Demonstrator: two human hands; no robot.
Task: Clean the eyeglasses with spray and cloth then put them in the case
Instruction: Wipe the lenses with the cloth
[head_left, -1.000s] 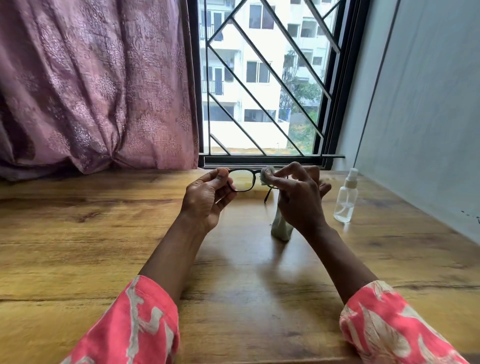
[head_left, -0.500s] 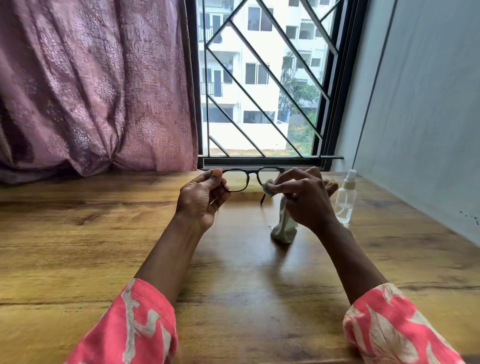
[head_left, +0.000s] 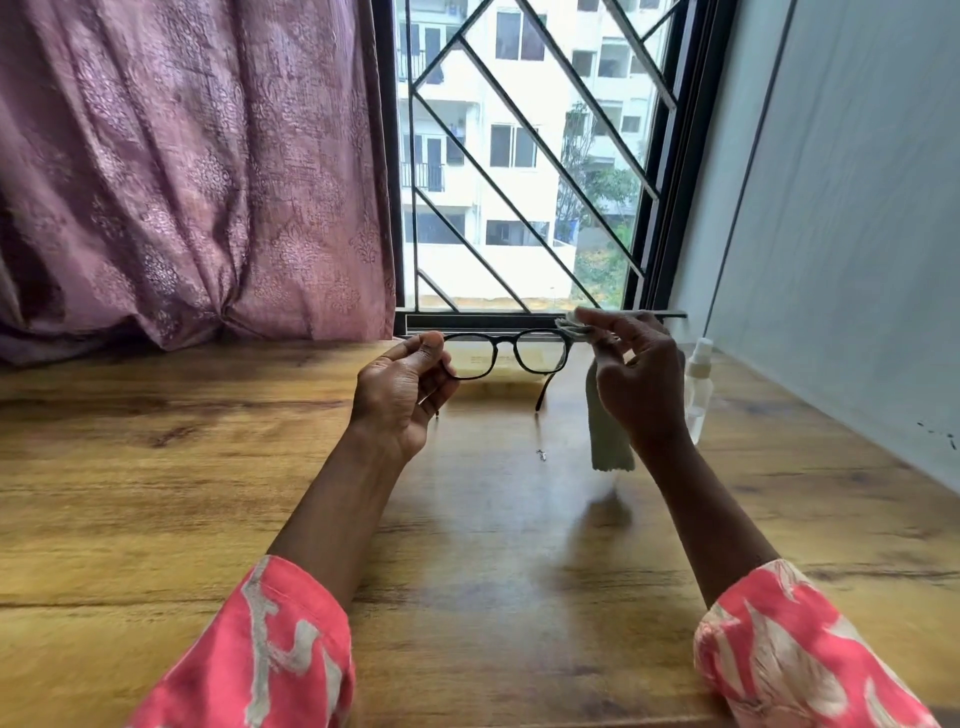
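Note:
Black-framed eyeglasses (head_left: 506, 355) are held up above the wooden table (head_left: 156, 493), in front of the window sill. My left hand (head_left: 402, 395) pinches the frame's left end. My right hand (head_left: 636, 384) pinches a pale cleaning cloth (head_left: 608, 441) against the frame's right corner, with the rest of the cloth hanging down below the hand. A small clear spray bottle (head_left: 697, 384) stands on the table just behind my right hand, partly hidden by it. No case is in view.
A window with black diagonal bars (head_left: 519, 156) is straight ahead. A mauve curtain (head_left: 182, 171) hangs at the left, a grey wall (head_left: 857, 208) runs along the right. A tiny dark speck (head_left: 541, 454) lies on the table between my hands.
My right hand with the cloth has slid from the right lens outward to the frame's right corner, so both lenses now show. My left hand keeps its hold.

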